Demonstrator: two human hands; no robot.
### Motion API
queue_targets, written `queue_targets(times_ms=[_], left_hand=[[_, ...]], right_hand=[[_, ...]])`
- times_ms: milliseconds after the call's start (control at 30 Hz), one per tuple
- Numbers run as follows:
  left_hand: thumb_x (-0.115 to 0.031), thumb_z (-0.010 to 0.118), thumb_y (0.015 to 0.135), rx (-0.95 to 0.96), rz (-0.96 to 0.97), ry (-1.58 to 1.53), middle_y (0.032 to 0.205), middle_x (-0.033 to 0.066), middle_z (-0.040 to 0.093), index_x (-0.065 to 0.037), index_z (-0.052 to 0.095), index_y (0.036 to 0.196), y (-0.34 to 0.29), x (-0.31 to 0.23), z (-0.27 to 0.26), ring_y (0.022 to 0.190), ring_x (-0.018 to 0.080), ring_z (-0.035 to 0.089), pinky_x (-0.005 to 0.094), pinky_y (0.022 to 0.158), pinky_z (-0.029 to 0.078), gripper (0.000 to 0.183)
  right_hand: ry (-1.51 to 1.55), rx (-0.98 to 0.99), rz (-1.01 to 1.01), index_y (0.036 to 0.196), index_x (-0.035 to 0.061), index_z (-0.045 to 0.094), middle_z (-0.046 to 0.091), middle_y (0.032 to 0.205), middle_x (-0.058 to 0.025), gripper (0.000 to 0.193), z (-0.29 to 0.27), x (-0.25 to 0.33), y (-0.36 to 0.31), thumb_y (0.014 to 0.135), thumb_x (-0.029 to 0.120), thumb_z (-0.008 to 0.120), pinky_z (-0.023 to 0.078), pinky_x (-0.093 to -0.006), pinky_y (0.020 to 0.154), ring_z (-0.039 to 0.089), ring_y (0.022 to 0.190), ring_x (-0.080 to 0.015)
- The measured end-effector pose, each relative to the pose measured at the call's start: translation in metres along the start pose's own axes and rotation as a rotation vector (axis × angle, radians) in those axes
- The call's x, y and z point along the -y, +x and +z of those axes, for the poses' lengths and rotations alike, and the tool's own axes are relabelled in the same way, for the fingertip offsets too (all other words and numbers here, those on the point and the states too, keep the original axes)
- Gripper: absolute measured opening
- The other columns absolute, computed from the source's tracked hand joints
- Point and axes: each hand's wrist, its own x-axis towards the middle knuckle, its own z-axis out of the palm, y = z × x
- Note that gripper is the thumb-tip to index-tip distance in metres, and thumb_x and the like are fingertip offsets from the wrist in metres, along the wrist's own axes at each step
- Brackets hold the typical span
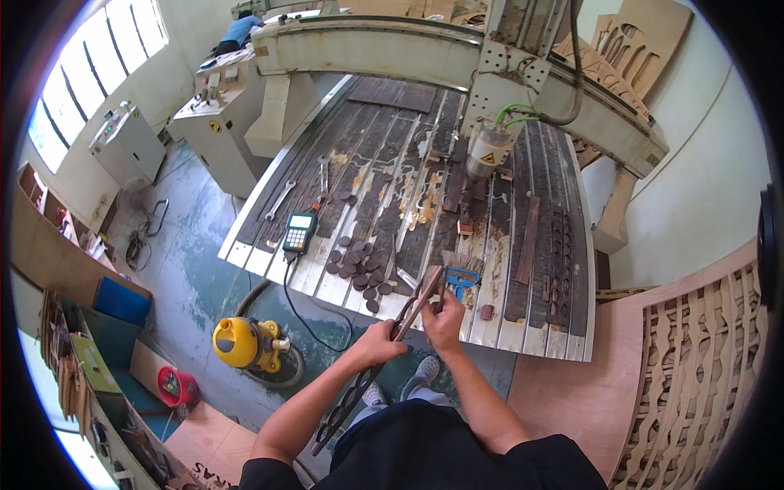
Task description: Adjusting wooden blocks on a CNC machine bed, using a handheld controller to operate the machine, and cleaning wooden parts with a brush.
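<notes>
My left hand (382,340) grips a long, dark, narrow wooden strip with cut-out shapes (359,384) near its middle. The strip runs from beside my left hip up to the machine bed's front edge. My right hand (445,317) pinches the strip's upper end (429,284), fingers closed around it. Just beyond the hands, on the slatted bed (523,331), lie a blue-handled tool (460,279) and a pile of dark round wooden discs (359,269).
A large routing machine gantry (425,49) with its spindle (488,149) spans the bed. A handheld controller (299,232) and wrenches (282,198) lie on the bed's left. A yellow vacuum (243,343) stands on the floor. Carved plywood panels (702,359) lean at right. A person (238,31) works far back.
</notes>
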Motion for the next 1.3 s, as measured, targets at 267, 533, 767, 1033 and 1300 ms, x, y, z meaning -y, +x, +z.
queue_targets(times_ms=[267, 533, 767, 1033, 1300], left_hand=[[-0.021, 0.066, 0.067, 0.039, -0.033, -0.067, 0.071, 0.0064, 0.052, 0.003, 0.055, 0.085, -0.005, 0.0, 0.008, 0.067, 0.0171, 0.05, 0.0338, 0.06, 0.042, 0.032], [-0.015, 0.064, 0.069, 0.148, -0.046, -0.289, 0.067, 0.0032, 0.05, 0.0, 0.053, 0.084, -0.003, 0.003, 0.012, 0.058, 0.0128, 0.047, 0.0296, 0.05, 0.037, 0.024], [-0.014, 0.064, 0.07, 0.232, -0.042, -0.441, 0.066, 0.0019, 0.05, -0.002, 0.052, 0.086, -0.012, 0.001, 0.015, 0.053, 0.0117, 0.046, 0.0285, 0.045, 0.034, 0.022], [-0.021, 0.064, 0.069, 0.167, -0.05, -0.327, 0.072, 0.006, 0.055, 0.006, 0.057, 0.09, -0.011, -0.002, 0.022, 0.064, 0.0167, 0.052, 0.0323, 0.057, 0.041, 0.034], [-0.015, 0.064, 0.071, 0.112, -0.045, -0.264, 0.064, 0.0021, 0.048, 0.001, 0.053, 0.083, -0.002, -0.003, 0.033, 0.057, 0.0139, 0.046, 0.0307, 0.05, 0.036, 0.023]], right_hand=[[-0.181, -0.018, -0.169, 0.108, -0.0014, 0.059, 0.062, 0.083, -0.0182, 0.033, -0.005, 0.017, -0.003, 0.077, 0.007, 0.067, 0.046, -0.0403, 0.058, 0.059, 0.063, -0.0335], [-0.26, 0.06, -0.147, 0.097, -0.0019, 0.055, 0.059, 0.08, -0.0212, 0.022, -0.013, 0.012, -0.005, 0.079, 0.007, 0.063, 0.046, -0.0462, 0.061, 0.059, 0.071, -0.0395], [-0.286, 0.09, -0.143, 0.092, -0.002, 0.053, 0.058, 0.076, -0.0208, 0.02, -0.016, 0.018, -0.008, 0.08, 0.01, 0.064, 0.046, -0.0466, 0.06, 0.059, 0.069, -0.0405], [-0.286, -0.042, -0.038, 0.092, -0.0027, 0.053, 0.061, 0.078, -0.0239, 0.025, -0.009, 0.024, -0.008, 0.085, 0.017, 0.066, 0.046, -0.0486, 0.061, 0.06, 0.072, -0.0434], [-0.273, 0.012, -0.072, 0.09, -0.0034, 0.05, 0.059, 0.079, -0.0271, 0.021, -0.019, 0.021, -0.005, 0.084, 0.013, 0.062, 0.044, -0.0515, 0.064, 0.057, 0.077, -0.0489]])
